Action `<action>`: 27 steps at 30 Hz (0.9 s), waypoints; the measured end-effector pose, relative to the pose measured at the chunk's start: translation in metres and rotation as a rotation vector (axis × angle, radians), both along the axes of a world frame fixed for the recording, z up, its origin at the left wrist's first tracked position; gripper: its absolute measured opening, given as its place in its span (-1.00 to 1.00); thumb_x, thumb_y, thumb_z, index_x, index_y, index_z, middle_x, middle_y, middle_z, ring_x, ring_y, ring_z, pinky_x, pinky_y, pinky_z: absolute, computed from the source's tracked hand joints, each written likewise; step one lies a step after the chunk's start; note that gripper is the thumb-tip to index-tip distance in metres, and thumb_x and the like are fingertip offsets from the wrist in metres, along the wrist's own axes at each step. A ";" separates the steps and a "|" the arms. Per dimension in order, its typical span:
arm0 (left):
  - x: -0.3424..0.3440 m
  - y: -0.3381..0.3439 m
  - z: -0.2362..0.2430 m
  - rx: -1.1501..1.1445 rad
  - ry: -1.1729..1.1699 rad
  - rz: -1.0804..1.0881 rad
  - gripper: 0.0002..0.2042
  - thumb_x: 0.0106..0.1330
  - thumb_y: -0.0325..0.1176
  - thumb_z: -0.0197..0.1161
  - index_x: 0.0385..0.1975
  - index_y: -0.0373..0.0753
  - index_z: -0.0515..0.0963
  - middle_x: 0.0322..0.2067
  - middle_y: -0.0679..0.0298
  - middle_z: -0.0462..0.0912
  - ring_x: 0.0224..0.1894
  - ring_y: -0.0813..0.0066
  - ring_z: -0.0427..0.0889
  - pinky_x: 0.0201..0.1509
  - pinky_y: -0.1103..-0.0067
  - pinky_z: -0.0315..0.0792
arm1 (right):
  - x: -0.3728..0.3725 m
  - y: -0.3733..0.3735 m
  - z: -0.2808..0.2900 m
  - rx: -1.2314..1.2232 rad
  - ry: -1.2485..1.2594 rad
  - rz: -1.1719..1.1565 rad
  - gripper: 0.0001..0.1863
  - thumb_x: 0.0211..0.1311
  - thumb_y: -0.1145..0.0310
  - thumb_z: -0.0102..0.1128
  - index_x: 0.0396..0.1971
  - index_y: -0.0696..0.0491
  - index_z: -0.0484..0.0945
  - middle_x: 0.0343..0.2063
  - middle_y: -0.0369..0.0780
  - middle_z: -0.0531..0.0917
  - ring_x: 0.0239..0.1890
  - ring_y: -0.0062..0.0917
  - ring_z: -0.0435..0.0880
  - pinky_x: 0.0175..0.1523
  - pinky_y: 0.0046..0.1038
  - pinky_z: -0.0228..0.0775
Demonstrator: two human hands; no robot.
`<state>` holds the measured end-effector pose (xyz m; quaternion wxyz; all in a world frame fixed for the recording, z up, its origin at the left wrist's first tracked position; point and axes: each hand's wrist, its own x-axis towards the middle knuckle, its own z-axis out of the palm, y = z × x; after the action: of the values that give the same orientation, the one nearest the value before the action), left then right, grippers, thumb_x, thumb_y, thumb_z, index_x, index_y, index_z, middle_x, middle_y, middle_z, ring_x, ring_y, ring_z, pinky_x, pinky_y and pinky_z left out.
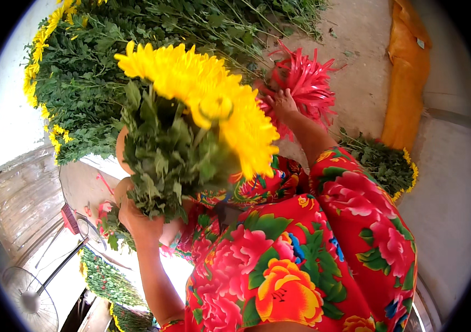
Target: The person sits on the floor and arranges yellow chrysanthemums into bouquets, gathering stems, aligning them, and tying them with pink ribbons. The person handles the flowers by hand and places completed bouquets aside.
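Behind yellow bouquet (188,124), flower pile (94,72) part-hidden; orange cloth (407,72) rightward.

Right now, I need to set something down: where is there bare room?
Mostly bare floor lies between the pink ribbons and the orange cloth, bordered below by a small leafy bunch. It's crowded at upper left, heaped with leafy stems, and mid-view, where the left hand holds yellow flowers.
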<state>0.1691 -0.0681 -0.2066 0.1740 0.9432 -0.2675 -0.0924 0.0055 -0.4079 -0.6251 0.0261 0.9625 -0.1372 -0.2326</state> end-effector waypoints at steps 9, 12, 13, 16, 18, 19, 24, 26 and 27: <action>0.000 0.016 -0.001 -0.060 -0.006 -0.080 -0.56 -0.11 -0.54 0.40 -0.12 -0.37 0.55 -0.19 0.18 0.70 -0.16 0.40 0.67 0.02 0.49 0.48 | 0.027 0.053 -0.048 0.273 0.040 -0.390 -0.73 0.31 0.15 0.10 -0.17 -0.10 0.72 -0.20 -0.22 0.76 -0.09 -0.36 0.74 0.00 -0.18 0.45; -0.003 -0.010 0.003 -0.030 -0.043 -0.052 -0.58 -0.13 -0.54 0.38 -0.16 -0.32 0.56 -0.25 0.19 0.70 -0.20 0.34 0.68 -0.02 0.48 0.49 | 0.045 0.063 -0.020 0.634 -0.077 -0.740 -0.73 0.24 0.33 0.09 -0.15 0.00 0.70 -0.11 -0.07 0.71 0.04 -0.23 0.67 0.03 -0.18 0.54; -0.002 -0.014 0.004 0.011 -0.031 -0.046 -0.59 -0.15 -0.54 0.38 -0.18 -0.31 0.57 -0.27 0.18 0.70 -0.22 0.31 0.68 -0.04 0.47 0.49 | 0.041 0.065 -0.020 0.666 -0.156 -0.814 -0.72 0.23 0.36 0.08 -0.12 0.01 0.69 -0.11 -0.04 0.70 0.04 -0.19 0.66 0.04 -0.17 0.55; 0.001 -0.039 0.005 0.163 -0.026 -0.003 -0.62 -0.22 -0.56 0.36 -0.27 -0.29 0.56 -0.31 0.13 0.70 -0.26 0.17 0.69 -0.09 0.38 0.51 | 0.028 0.068 -0.045 0.770 -0.360 -0.991 -0.66 0.15 0.36 0.15 -0.04 -0.06 0.63 -0.07 -0.02 0.67 0.04 -0.11 0.64 0.10 -0.13 0.53; 0.005 -0.040 0.003 0.235 -0.031 0.015 -0.63 -0.23 -0.56 0.37 -0.29 -0.30 0.56 -0.32 0.11 0.69 -0.26 0.13 0.69 -0.10 0.36 0.51 | 0.024 0.055 -0.057 0.746 -0.329 -0.826 -0.60 0.01 0.17 0.33 -0.10 -0.04 0.64 -0.15 -0.05 0.70 -0.06 -0.14 0.69 0.03 -0.17 0.54; 0.008 -0.040 0.002 0.272 -0.034 0.022 -0.63 -0.24 -0.56 0.37 -0.30 -0.30 0.56 -0.32 0.11 0.69 -0.26 0.11 0.69 -0.10 0.35 0.51 | 0.020 0.048 -0.063 0.734 -0.312 -0.746 -0.53 -0.06 0.07 0.42 -0.13 -0.03 0.65 -0.19 -0.07 0.72 -0.12 -0.15 0.71 -0.01 -0.19 0.55; 0.005 -0.050 0.010 0.213 -0.014 -0.022 -0.57 -0.27 -0.49 0.42 -0.26 -0.33 0.57 -0.36 0.10 0.71 -0.27 0.07 0.70 -0.10 0.37 0.53 | 0.009 -0.044 -0.016 0.538 -0.161 -0.715 -0.47 0.03 0.24 0.38 0.08 -0.03 0.57 0.13 -0.16 0.57 0.11 -0.21 0.59 0.17 -0.25 0.50; 0.006 -0.042 0.008 0.176 0.022 -0.022 -0.55 -0.27 -0.48 0.42 -0.24 -0.33 0.57 -0.33 0.09 0.71 -0.25 0.06 0.71 -0.10 0.38 0.53 | -0.002 -0.081 -0.037 0.297 -0.174 -0.651 -0.46 0.12 0.32 0.29 0.17 -0.05 0.51 0.30 -0.16 0.39 0.27 -0.20 0.43 0.25 -0.24 0.43; 0.008 -0.038 0.005 0.158 0.035 -0.018 -0.54 -0.27 -0.48 0.42 -0.23 -0.33 0.58 -0.31 0.08 0.71 -0.23 0.06 0.71 -0.09 0.39 0.53 | -0.002 -0.096 -0.038 0.197 -0.227 -0.649 -0.48 0.19 0.36 0.22 0.20 -0.05 0.48 0.36 -0.16 0.30 0.34 -0.19 0.34 0.28 -0.23 0.40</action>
<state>0.1773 -0.1058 -0.2015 0.1029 0.9498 -0.2648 -0.1315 0.0036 -0.5044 -0.6629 -0.1574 0.8864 -0.4148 -0.1325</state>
